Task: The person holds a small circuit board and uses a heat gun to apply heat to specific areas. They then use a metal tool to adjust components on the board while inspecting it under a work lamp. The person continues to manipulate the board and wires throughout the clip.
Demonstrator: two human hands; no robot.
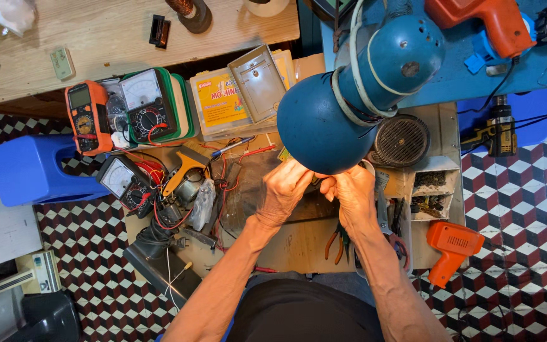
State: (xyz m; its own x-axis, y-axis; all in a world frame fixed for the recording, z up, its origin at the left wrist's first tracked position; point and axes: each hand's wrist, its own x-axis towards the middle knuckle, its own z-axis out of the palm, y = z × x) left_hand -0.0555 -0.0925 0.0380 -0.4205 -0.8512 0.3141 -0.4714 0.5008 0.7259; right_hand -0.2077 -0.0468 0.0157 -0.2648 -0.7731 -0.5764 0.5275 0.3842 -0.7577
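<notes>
Fingers (308, 177) of left hand (284, 193) and right hand (352, 196) pinched together on something small, hidden under blue lamp shade (321, 130) above cluttered tabletop (299, 244); progress unclear.

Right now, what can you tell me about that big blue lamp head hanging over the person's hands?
The blue lamp head is a rounded, dome-shaped shade that looks like painted metal, joined to a fatter blue cylinder behind it. A pale cord loops around the joint. It tilts down and to the left over the workbench, its opening facing away from the camera. The left hand and right hand meet just under its lower rim; whether they touch it is unclear.
</notes>
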